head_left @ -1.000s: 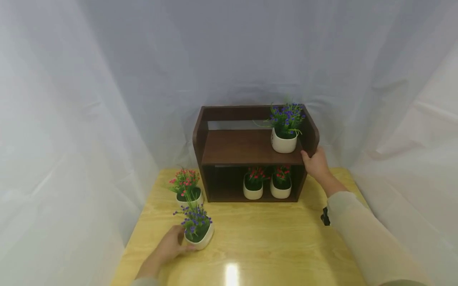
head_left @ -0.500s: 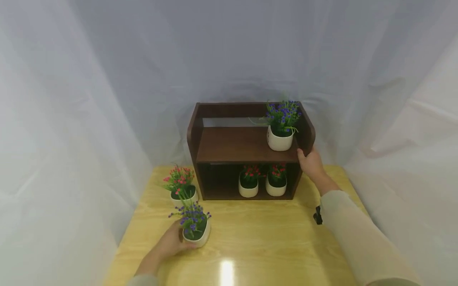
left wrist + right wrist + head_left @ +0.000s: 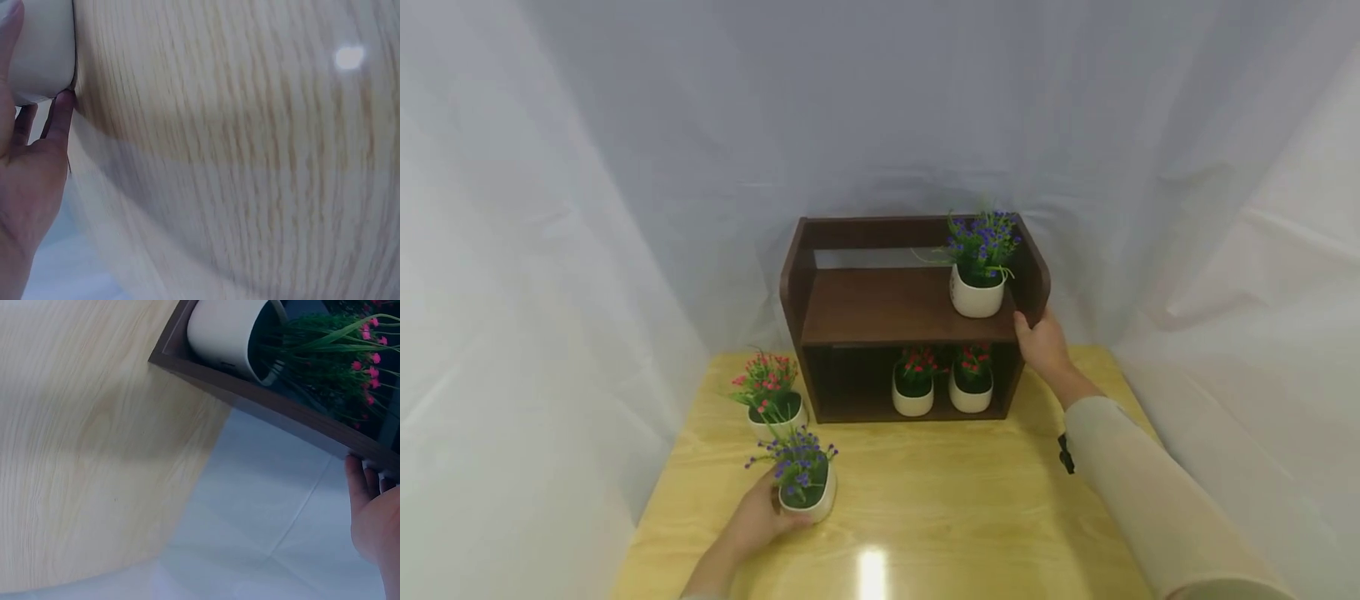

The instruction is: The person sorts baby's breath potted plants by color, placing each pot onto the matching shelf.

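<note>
My left hand (image 3: pixel 754 518) holds a white pot of artificial purple flowers (image 3: pixel 808 497) by its near left side, at the left front of the table. In the left wrist view only part of this white pot (image 3: pixel 44 53) shows, with fingertips at its lower edge. At the right, my right hand (image 3: pixel 1045 348) grips the side panel of a dark brown two-tier shelf (image 3: pixel 872 304), thumb on the front edge. The right wrist view shows its fingers against the panel's outer face. Behind the held pot stands a pot of pink flowers (image 3: pixel 767 387), left of the shelf.
On the upper tier, at right, sits another purple-flower pot (image 3: pixel 977 292). Two red-flower pots, one in the middle (image 3: pixel 913 402) and one at right (image 3: pixel 970 396), stand in the lower tier. White sheeting (image 3: pixel 880 108) surrounds the wooden table (image 3: pixel 925 492) at back and sides.
The head view has shifted, so the shelf and pots appear farther left. My left hand stays on the purple-flower pot and my right hand keeps its grip on the shelf.
</note>
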The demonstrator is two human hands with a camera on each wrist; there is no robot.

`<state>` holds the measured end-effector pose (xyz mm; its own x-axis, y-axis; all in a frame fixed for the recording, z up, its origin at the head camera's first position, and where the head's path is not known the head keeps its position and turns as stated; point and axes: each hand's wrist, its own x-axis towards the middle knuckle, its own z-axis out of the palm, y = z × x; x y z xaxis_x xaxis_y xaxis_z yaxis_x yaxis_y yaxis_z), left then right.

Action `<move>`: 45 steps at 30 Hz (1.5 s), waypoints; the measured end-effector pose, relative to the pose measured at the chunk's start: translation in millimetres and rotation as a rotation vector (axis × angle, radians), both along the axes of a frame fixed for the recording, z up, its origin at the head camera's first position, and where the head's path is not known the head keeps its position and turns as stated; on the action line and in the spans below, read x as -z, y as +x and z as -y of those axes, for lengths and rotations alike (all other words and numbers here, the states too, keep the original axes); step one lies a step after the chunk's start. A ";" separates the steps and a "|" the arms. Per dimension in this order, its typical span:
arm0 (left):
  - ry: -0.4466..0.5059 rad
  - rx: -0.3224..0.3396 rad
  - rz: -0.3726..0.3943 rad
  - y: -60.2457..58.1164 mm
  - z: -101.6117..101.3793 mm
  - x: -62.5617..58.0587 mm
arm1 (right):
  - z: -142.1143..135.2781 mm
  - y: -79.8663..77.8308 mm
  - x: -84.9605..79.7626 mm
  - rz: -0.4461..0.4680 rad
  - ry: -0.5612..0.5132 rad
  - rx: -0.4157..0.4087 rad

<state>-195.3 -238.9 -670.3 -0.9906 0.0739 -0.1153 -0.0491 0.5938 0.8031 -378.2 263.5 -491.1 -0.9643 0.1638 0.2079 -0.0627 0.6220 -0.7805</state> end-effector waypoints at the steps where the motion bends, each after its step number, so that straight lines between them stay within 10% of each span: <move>1: 0.006 -0.007 0.003 0.9 -0.3 0.1 | 0.9 0.2 -0.6 0.002 -0.004 0.002; 20: -0.026 -0.068 -0.047 23.4 -23.5 -3.6 | 2.3 0.0 3.0 -0.030 -0.040 -0.022; 45: 0.063 -0.004 -0.077 29.4 -85.5 -63.2 | 0.1 -1.9 -1.3 -0.012 -0.041 -0.040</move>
